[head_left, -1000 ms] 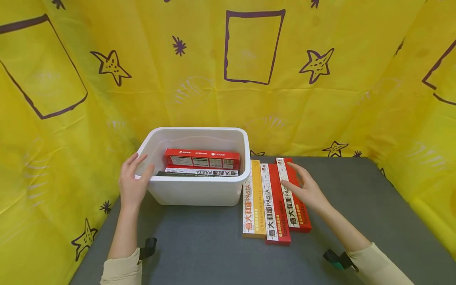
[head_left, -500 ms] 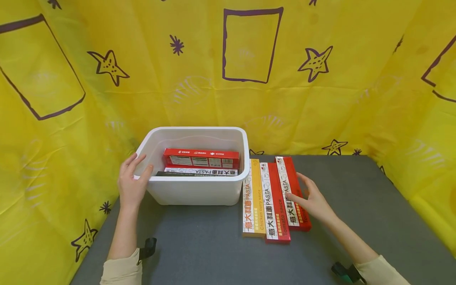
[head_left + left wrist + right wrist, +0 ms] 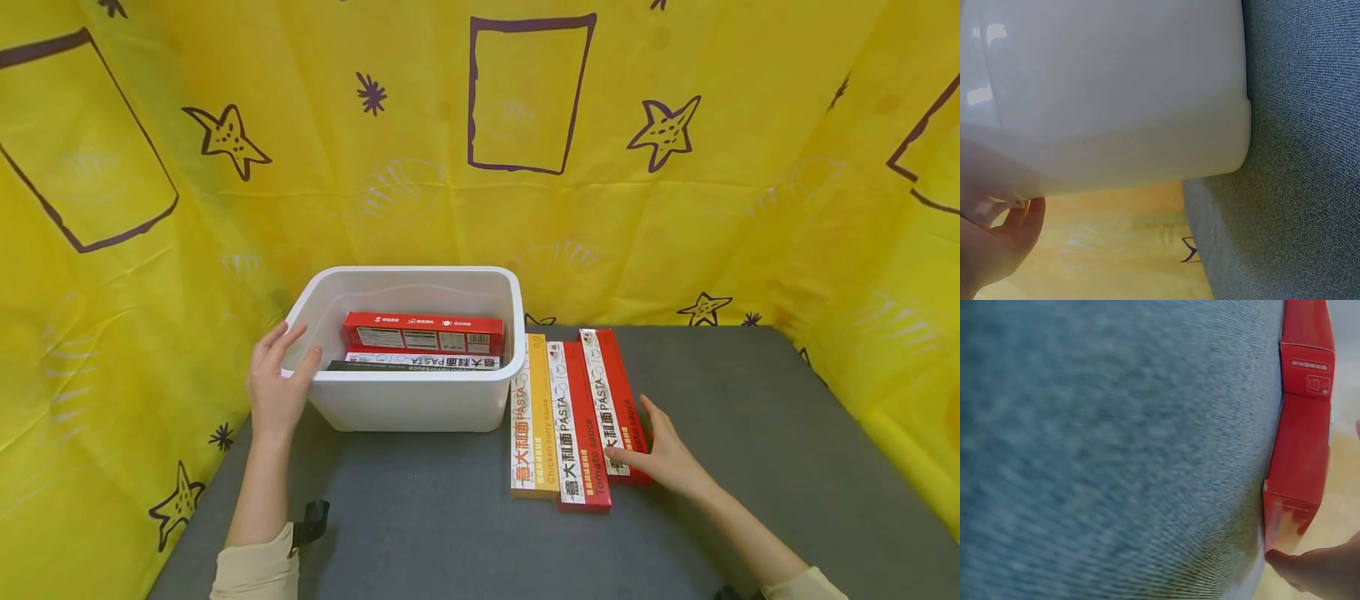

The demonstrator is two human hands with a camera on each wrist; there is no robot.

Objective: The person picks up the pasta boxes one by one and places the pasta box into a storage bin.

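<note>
Two red boxes (image 3: 582, 400) could slide together if my right hand (image 3: 667, 458), thumb and fingers apart, snags both, while my left hand (image 3: 277, 393) grips the white tub (image 3: 408, 407).

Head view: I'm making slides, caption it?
Left hand on a white bin of pasta boxes, right hand at the rightmost red box.

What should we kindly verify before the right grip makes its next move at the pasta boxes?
1. White bin upright: ok.
2. Left grip at the bin's corner: ok.
3. Right grip closed on the rightmost red box: not ok; it spans the near end, spread.
4. Nothing stacked on that box: ok.
5. Clear gap to the neighbouring red box: cannot tell; the near ends lie very close.
6. Room on the bin floor: cannot tell; it is hidden.
</note>
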